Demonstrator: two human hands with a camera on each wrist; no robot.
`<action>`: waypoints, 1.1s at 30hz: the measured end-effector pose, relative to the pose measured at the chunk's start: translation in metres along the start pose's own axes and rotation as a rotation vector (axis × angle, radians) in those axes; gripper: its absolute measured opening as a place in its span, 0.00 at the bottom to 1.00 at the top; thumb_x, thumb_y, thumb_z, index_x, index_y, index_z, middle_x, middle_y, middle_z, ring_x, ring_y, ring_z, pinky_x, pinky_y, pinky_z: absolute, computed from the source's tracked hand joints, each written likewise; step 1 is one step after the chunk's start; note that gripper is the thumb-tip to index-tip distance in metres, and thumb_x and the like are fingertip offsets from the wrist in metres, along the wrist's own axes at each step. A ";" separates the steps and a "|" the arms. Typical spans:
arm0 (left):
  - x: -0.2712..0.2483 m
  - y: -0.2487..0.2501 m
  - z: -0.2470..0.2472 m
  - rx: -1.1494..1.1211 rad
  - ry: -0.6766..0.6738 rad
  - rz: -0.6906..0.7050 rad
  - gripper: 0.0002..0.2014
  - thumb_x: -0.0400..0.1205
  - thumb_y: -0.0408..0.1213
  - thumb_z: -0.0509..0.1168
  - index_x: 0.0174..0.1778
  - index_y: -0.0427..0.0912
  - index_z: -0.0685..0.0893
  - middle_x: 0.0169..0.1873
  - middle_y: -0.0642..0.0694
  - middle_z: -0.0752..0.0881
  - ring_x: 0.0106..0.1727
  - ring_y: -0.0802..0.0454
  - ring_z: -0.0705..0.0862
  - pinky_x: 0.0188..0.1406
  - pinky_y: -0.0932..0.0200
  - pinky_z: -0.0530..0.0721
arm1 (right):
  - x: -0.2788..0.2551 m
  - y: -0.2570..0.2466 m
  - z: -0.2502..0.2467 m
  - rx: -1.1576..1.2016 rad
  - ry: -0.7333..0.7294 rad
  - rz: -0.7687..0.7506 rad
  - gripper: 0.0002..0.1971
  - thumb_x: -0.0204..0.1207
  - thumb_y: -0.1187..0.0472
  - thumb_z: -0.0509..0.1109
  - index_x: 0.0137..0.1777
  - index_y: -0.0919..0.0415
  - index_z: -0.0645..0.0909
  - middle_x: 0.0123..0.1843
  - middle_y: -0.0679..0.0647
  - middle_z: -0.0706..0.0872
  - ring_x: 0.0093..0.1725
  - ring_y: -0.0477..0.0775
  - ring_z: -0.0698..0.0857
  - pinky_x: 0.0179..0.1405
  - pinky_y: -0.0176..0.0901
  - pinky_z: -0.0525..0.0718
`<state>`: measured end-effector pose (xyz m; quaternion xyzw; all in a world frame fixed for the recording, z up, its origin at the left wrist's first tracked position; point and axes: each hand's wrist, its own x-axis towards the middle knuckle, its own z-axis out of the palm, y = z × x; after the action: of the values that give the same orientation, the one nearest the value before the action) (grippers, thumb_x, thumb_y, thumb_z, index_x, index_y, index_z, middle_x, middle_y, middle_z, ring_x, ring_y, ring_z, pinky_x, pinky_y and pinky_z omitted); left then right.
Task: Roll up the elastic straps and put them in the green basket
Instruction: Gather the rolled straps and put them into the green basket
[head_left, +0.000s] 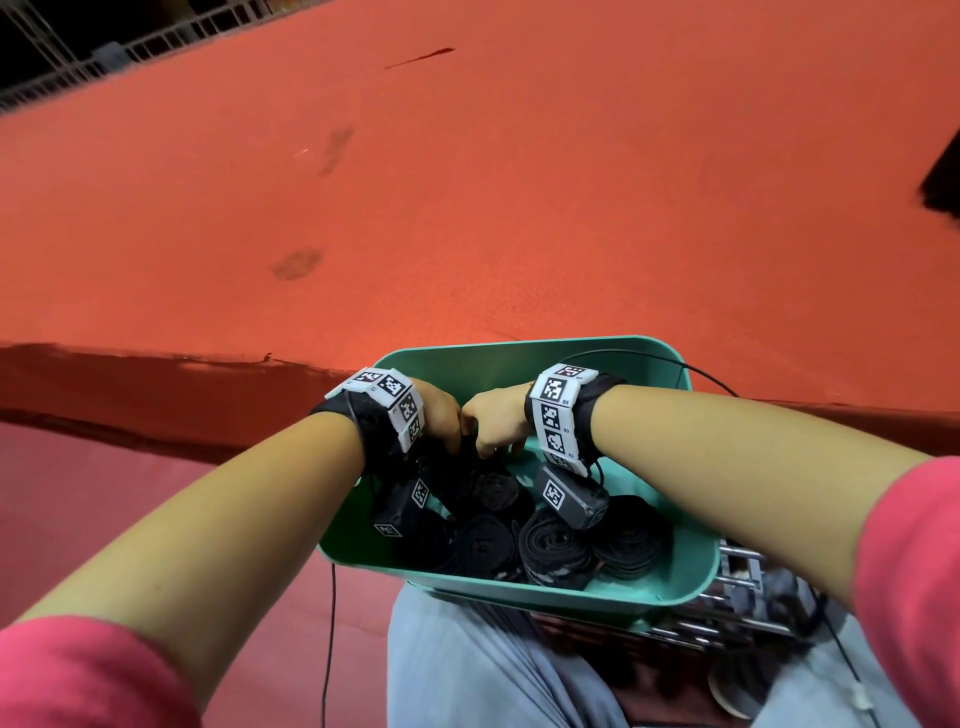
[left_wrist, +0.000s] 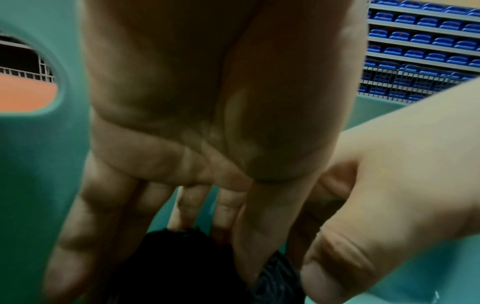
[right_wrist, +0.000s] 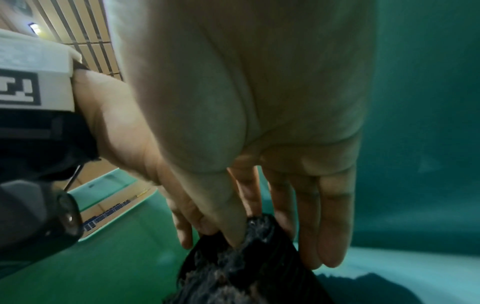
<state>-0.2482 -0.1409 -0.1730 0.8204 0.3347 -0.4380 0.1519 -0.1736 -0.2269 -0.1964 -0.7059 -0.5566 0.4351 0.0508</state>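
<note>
red floor (head_left: 467, 208) w/ dark smudges | blue seat rows (left_wrist: 426, 41) | metal railing (head_left: 78, 57)

Straps in basket
Green basket (head_left: 696, 571) holding several black elastic straps, rolled into coils (head_left: 556, 545), lying packed together on its floor; one more black roll (right_wrist: 249, 265) at far end.

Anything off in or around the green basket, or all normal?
Nothing stands out. The green basket sits upright on the person's lap with black rolled straps lying inside, none spilled over the rim. Both hands, left hand and right hand, pinch one more black roll inside it.
</note>
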 end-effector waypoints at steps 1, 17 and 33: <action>0.000 0.000 0.000 -0.002 0.013 0.002 0.19 0.83 0.31 0.67 0.71 0.34 0.82 0.63 0.38 0.86 0.50 0.47 0.83 0.45 0.60 0.82 | -0.002 -0.001 -0.001 0.012 -0.004 0.004 0.19 0.78 0.69 0.69 0.68 0.70 0.78 0.58 0.65 0.87 0.51 0.63 0.88 0.44 0.51 0.90; -0.075 0.011 -0.018 -0.085 0.357 0.049 0.11 0.83 0.35 0.63 0.58 0.36 0.84 0.48 0.40 0.87 0.39 0.44 0.84 0.13 0.71 0.74 | -0.069 -0.028 -0.037 -0.013 0.180 -0.037 0.14 0.80 0.67 0.68 0.65 0.64 0.79 0.45 0.57 0.84 0.42 0.60 0.88 0.40 0.51 0.90; -0.134 0.149 -0.079 -0.265 0.797 0.342 0.08 0.78 0.32 0.63 0.46 0.40 0.88 0.41 0.38 0.91 0.38 0.41 0.88 0.34 0.51 0.89 | -0.223 0.063 -0.104 0.168 0.734 0.031 0.13 0.77 0.70 0.65 0.59 0.61 0.85 0.49 0.60 0.89 0.40 0.55 0.89 0.37 0.47 0.90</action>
<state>-0.1508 -0.2624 -0.0245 0.9420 0.2799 -0.0100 0.1850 -0.0568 -0.3928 -0.0430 -0.8165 -0.4529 0.1982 0.2981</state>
